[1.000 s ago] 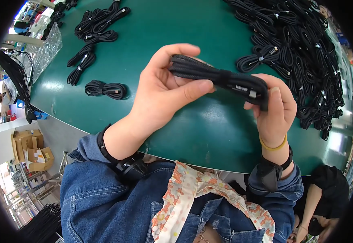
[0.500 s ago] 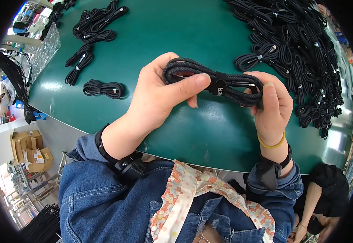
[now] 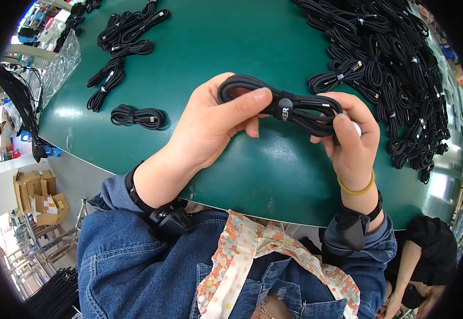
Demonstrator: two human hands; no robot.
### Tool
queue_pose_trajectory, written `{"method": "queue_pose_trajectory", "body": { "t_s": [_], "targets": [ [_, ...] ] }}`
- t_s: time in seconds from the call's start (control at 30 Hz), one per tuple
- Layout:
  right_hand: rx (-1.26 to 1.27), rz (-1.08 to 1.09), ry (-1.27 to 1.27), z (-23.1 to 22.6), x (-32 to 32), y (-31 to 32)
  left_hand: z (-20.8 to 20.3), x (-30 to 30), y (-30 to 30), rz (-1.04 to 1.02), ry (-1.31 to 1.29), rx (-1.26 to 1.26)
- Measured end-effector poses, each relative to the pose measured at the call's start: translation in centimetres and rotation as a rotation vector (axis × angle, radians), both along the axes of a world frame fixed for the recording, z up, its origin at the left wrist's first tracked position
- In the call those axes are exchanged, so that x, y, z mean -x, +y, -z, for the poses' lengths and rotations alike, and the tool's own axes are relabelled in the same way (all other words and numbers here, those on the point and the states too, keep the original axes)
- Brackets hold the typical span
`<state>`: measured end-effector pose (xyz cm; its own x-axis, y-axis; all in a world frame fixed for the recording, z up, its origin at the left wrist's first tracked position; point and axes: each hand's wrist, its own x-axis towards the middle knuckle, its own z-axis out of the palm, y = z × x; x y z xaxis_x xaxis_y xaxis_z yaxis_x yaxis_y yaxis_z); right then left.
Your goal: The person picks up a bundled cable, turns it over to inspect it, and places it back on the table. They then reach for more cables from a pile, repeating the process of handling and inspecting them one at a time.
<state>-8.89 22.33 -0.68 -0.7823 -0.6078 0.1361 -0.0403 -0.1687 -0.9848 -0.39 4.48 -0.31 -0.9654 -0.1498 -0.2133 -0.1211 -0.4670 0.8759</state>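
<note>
A coiled black braided cable [image 3: 311,127] is held up above the green table, bound round its middle by a black strap [image 3: 284,108]. My left hand [image 3: 215,114] is closed on the coil's left loop, its thumb lying along the front beside the strap. At the right end, my right hand [image 3: 355,125] pinches the other loop between thumb and fingers. A metal connector tip shows within the right half of the coil. Below and left of my left hand, another strapped black cable bundle [image 3: 137,117] lies on the table.
On the green table [image 3: 231,37], a large heap of black cable bundles [image 3: 385,69] covers the right side. Several more bundles [image 3: 130,29] lie at the far left, near clear plastic film [image 3: 64,66]. Cardboard boxes [image 3: 42,199] stand off the left edge; another person [image 3: 423,260] is at lower right.
The right thumb has bent lower over the cable's end, and the coil has tilted and turned slightly in my hands. Both hands keep hold of it.
</note>
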Motion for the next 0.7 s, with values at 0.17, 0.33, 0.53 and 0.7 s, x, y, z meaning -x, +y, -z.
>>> {"method": "queue_pose_trajectory", "body": {
  "t_s": [0.17, 0.33, 0.53, 0.7],
  "targets": [
    [-0.282, -0.257, -0.303, -0.8, 1.8, 0.9, -0.8, -0.9, -0.8, -0.072, 0.119, 0.443],
    [-0.425, -0.196, -0.254, -0.4, 2.5, 1.3, -2.6, -4.7, -6.9, 0.119, 0.011, 0.917],
    [0.439, 0.137, -0.429, -1.0, 3.5, 0.9, -0.2, -8.9, -10.4, 0.004, -0.088, 1.965],
    [0.122, 0.113, -0.256, 0.7, 2.5, 0.1, -1.2, -6.8, -9.1, 0.014, -0.062, 2.007]
  ]
}}
